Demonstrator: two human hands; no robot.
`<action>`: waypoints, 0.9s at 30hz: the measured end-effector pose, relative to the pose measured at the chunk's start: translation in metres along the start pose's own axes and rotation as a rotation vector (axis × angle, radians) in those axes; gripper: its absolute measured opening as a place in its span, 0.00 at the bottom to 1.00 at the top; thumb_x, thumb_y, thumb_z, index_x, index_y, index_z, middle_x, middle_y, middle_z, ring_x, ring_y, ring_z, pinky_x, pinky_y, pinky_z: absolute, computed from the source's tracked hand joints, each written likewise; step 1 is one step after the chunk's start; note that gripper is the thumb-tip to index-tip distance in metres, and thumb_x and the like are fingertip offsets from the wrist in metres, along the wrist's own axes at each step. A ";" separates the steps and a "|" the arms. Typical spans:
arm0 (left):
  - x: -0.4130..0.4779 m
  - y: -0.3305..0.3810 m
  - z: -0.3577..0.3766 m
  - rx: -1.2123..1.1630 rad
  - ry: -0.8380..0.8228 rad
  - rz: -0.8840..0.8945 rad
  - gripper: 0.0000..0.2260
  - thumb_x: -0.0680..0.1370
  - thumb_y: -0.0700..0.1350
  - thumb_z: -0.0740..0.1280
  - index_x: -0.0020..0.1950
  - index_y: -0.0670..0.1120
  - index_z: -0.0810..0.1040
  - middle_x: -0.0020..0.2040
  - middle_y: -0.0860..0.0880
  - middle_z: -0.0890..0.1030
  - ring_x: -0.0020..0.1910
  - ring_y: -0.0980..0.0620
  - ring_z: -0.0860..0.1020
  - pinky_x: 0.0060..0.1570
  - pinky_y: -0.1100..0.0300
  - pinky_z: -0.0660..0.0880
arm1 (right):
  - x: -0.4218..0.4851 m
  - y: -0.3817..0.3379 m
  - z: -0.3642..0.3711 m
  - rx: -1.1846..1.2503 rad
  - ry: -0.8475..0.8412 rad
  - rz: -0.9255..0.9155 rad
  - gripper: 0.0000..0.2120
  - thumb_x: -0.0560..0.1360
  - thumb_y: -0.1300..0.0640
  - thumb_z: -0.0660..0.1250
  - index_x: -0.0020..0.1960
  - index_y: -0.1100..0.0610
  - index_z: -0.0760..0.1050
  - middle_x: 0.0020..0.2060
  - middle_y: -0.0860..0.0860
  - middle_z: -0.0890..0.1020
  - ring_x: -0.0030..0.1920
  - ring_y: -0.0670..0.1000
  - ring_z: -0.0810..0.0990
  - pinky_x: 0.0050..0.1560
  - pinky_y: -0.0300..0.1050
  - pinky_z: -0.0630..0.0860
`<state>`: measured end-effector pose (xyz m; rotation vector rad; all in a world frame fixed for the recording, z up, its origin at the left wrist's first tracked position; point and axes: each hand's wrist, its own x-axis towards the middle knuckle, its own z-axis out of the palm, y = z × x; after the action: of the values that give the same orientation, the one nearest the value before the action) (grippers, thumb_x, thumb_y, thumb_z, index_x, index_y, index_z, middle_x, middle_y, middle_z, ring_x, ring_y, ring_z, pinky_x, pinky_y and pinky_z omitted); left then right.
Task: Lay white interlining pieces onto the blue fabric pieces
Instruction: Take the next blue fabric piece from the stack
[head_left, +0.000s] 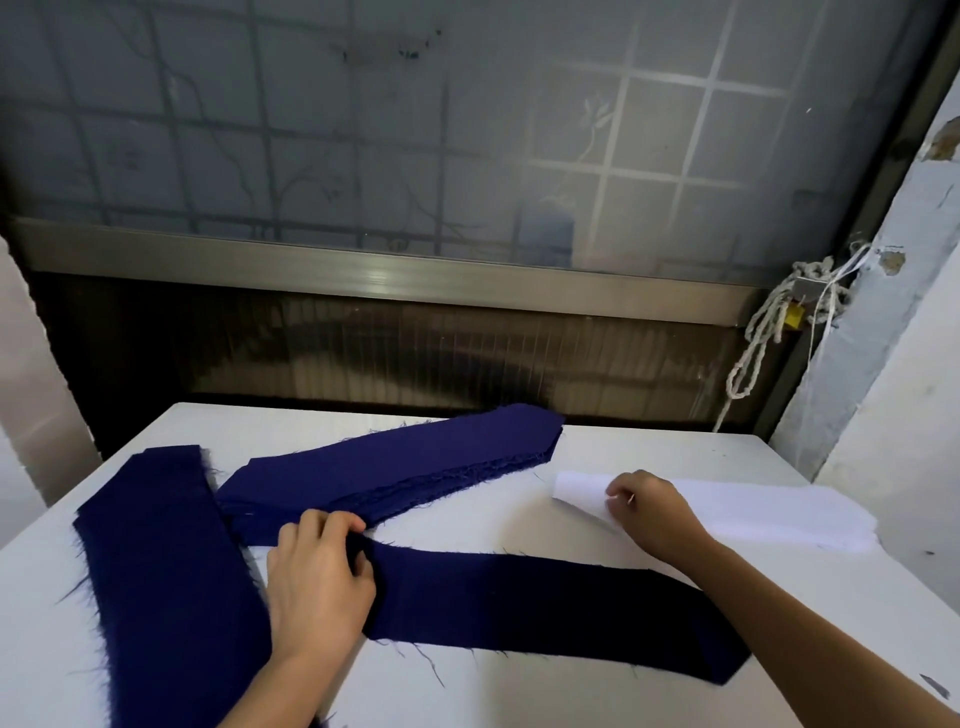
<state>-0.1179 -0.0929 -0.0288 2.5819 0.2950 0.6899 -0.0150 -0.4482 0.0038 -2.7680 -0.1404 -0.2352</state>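
A single blue fabric piece (545, 603) lies flat across the near middle of the white table (519, 691). My left hand (317, 582) grips its left end with curled fingers. A stack of blue fabric pieces (395, 467) lies diagonally behind it, and another blue stack (166, 587) runs along the left side. At the right lies a stack of white interlining pieces (753, 514). My right hand (649, 512) pinches the top interlining piece at its left end, which is lifted and curled back.
A frosted window with a metal frame (363, 270) stands behind the table. A knotted white rope (763, 332) hangs at the back right beside a peeling wall (893, 364). The table's far edge sits close to the dark sill.
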 end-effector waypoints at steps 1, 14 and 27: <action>0.000 0.000 0.000 -0.020 -0.008 -0.007 0.13 0.70 0.37 0.75 0.54 0.46 0.82 0.50 0.47 0.79 0.48 0.46 0.73 0.49 0.48 0.74 | 0.004 -0.003 0.003 -0.065 -0.011 -0.033 0.05 0.77 0.57 0.64 0.48 0.56 0.79 0.47 0.52 0.79 0.47 0.52 0.77 0.46 0.40 0.71; -0.001 0.000 0.001 -0.166 -0.030 -0.013 0.07 0.74 0.38 0.72 0.49 0.47 0.81 0.43 0.54 0.77 0.45 0.52 0.72 0.48 0.53 0.74 | 0.010 -0.006 -0.001 -0.066 0.012 0.109 0.08 0.74 0.61 0.62 0.38 0.57 0.77 0.39 0.52 0.81 0.43 0.54 0.77 0.45 0.44 0.74; -0.003 0.004 0.000 -0.236 -0.002 0.118 0.07 0.75 0.40 0.72 0.46 0.51 0.79 0.41 0.59 0.77 0.43 0.54 0.73 0.47 0.54 0.74 | -0.007 -0.021 -0.032 0.477 0.072 0.230 0.10 0.74 0.66 0.63 0.36 0.62 0.79 0.35 0.59 0.80 0.38 0.54 0.77 0.37 0.42 0.74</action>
<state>-0.1196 -0.0974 -0.0283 2.3884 0.0552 0.7171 -0.0296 -0.4401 0.0391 -2.2735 0.1256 -0.2092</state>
